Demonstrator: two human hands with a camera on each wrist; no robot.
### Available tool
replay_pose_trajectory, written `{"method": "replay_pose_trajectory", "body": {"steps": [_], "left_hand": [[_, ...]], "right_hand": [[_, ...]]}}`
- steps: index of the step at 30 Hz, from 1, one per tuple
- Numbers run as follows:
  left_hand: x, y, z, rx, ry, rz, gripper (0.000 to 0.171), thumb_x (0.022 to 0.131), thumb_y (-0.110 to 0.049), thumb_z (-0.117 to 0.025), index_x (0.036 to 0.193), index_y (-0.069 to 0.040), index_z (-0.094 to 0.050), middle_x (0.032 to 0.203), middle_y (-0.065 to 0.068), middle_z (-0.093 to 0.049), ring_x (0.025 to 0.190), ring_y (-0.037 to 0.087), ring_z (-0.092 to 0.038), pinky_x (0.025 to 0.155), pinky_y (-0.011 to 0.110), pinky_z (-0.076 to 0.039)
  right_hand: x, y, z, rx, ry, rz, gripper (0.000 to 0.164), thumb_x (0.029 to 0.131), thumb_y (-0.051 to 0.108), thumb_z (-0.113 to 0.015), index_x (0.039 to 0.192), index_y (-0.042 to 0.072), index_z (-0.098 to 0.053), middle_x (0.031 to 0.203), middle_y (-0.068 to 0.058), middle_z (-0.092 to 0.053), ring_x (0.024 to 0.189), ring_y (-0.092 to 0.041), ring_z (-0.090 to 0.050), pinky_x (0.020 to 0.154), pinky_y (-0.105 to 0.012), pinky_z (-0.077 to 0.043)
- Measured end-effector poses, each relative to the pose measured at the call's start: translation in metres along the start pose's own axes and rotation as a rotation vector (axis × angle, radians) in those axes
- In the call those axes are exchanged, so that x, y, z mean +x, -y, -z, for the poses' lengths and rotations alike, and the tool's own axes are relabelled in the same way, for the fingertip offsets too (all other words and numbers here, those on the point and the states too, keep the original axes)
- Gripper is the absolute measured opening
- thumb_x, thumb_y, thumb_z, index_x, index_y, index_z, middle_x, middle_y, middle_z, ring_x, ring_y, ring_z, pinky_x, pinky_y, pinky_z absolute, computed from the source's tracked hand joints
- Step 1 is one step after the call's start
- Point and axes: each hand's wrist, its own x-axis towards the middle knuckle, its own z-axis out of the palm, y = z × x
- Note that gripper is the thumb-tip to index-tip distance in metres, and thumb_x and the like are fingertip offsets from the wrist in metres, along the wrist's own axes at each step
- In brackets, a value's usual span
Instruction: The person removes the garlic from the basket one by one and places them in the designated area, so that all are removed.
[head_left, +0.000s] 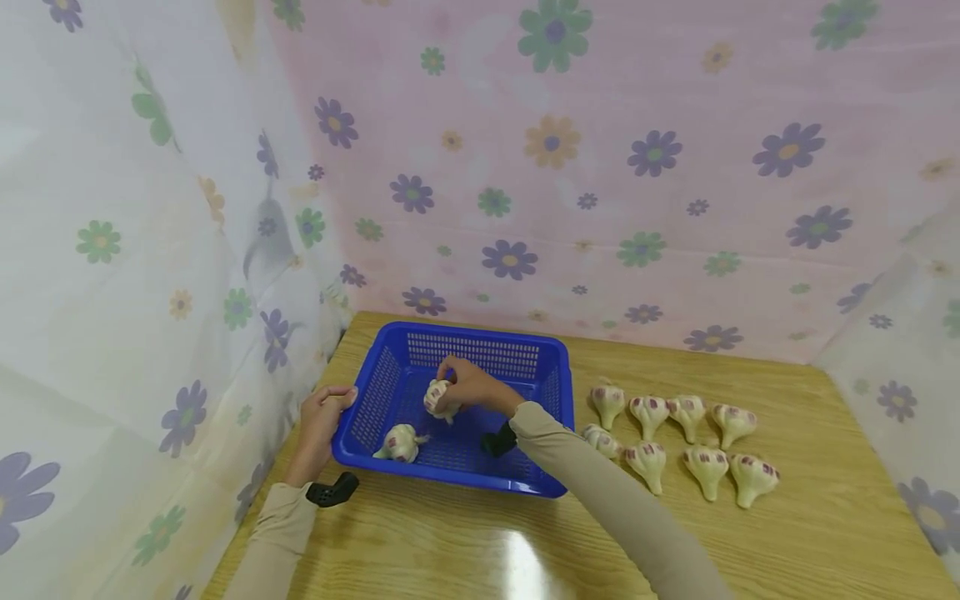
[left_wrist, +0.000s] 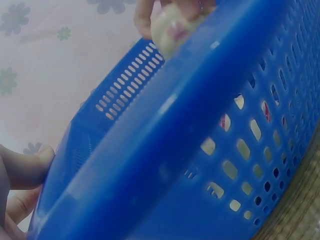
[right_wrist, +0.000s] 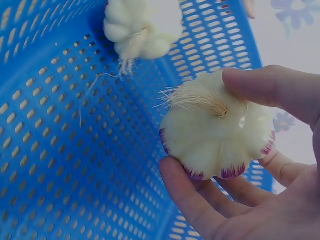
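Note:
My right hand (head_left: 472, 387) holds a garlic bulb (head_left: 437, 397) over the inside of a blue plastic basket (head_left: 457, 480). In the right wrist view, thumb and fingers lie around the held garlic bulb (right_wrist: 215, 132), its roots facing the camera. A second garlic bulb (head_left: 402, 443) lies in the basket's near left corner. At the basket's left side, my left hand (head_left: 321, 421) grips the rim. The left wrist view has the thumb of the left hand (left_wrist: 22, 175) at the rim, with fingers beneath it.
Several garlic bulbs (head_left: 705, 471) lie in two rough rows on the wooden table (head_left: 420, 542), right of the basket. A flowered cloth (head_left: 570, 200) hangs behind the table, and another flowered sheet (head_left: 150, 317) hangs close along the left side.

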Motion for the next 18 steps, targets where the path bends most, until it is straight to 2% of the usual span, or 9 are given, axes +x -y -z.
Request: {"method": "replay_pose_trajectory", "body": {"steps": [6,13,18], "left_hand": [[0.0,-0.001,0.001,0.008,0.01,-0.003,0.027,0.091,-0.017,-0.064,0.11,0.001,-0.06,0.084,0.004,-0.063,0.069,0.016,-0.061,0.059,0.029,-0.051],[0.0,-0.001,0.001,0.012,0.003,0.001,0.027,0.09,-0.017,-0.064,0.111,0.0,-0.06,0.084,0.003,-0.062,0.068,0.015,-0.061,0.059,0.029,-0.051],[-0.001,-0.001,0.0,0.027,-0.002,-0.001,0.027,0.091,-0.017,-0.064,0.111,0.0,-0.06,0.085,0.003,-0.062,0.069,0.015,-0.06,0.059,0.029,-0.051]], "right_hand": [[-0.017,0.007,0.018,-0.018,-0.022,0.03,0.042,0.073,0.006,-0.078,0.104,0.005,-0.05,0.101,-0.016,-0.056,0.086,-0.025,-0.058,0.069,-0.049,-0.052],[-0.041,0.017,0.037,0.021,-0.025,0.064,0.044,0.073,0.006,-0.079,0.106,0.005,-0.05,0.103,-0.016,-0.055,0.084,-0.025,-0.059,0.061,-0.035,-0.053],[-0.063,0.024,0.049,0.014,-0.006,0.098,0.045,0.075,0.008,-0.078,0.108,0.006,-0.049,0.106,-0.015,-0.056,0.084,-0.025,-0.058,0.064,-0.037,-0.053]]}}
